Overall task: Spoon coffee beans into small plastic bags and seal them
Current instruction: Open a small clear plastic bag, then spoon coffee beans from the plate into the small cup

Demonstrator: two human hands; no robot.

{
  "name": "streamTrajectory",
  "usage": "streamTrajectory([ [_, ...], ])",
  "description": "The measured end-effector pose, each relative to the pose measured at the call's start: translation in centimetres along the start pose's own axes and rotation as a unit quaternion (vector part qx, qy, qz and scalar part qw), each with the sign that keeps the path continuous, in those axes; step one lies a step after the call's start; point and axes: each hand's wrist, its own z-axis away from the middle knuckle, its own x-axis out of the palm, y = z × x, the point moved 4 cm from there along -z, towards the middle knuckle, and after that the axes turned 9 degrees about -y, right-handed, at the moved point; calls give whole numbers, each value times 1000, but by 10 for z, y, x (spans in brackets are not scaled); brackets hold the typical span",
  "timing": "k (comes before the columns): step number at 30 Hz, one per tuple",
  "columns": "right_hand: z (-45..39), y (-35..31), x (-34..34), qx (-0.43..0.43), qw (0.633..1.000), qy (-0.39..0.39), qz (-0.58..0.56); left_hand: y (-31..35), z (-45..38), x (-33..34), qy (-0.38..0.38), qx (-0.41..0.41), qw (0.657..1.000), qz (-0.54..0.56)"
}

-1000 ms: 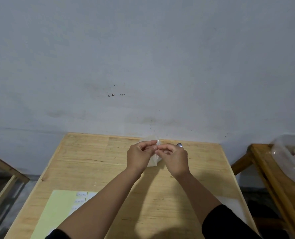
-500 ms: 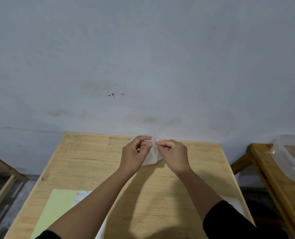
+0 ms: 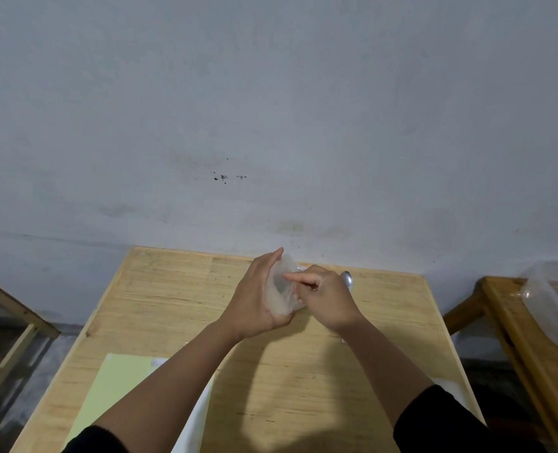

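Plastic bag (image 3: 279, 289) cupped, left hand (image 3: 254, 299), right hand (image 3: 323, 297) pinching

Dim, soft light; the forearms cast faint shadows on the bench (image 3: 160, 299); wide-angle bending warps its edges.

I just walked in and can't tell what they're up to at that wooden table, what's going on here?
A person is working a small clear plastic bag over a wooden table. The left hand cups the bag from the side, while the right hand pokes a finger at its mouth, apparently opening it. A metal spoon lies just behind the right hand. No coffee beans are visible in the bag.
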Motion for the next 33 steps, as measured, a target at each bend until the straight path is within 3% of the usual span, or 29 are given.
streamTrajectory([
  [3,-5,12,3,9,1000,-7,4,-2,2,2,13,9,1000,0],
  [6,-6,27,1,18,998,-6,-64,-10,6,5,43,-12,999,4],
  [8,-4,47,-9,35,993,46,-99,-18,10,5,61,-28,998,1],
  [12,2,119,-30,227,957,177,47,-34,19,9,76,-82,994,3],
  [15,3,154,-30,279,938,187,87,-41,23,15,79,-124,989,3],
  [22,-5,173,-11,250,936,207,132,-51,29,19,96,-176,980,1],
  [28,-7,181,-10,338,916,206,72,-57,29,19,121,-198,973,9],
  [33,-9,186,-8,399,893,176,110,-57,27,20,118,-198,973,13],
])
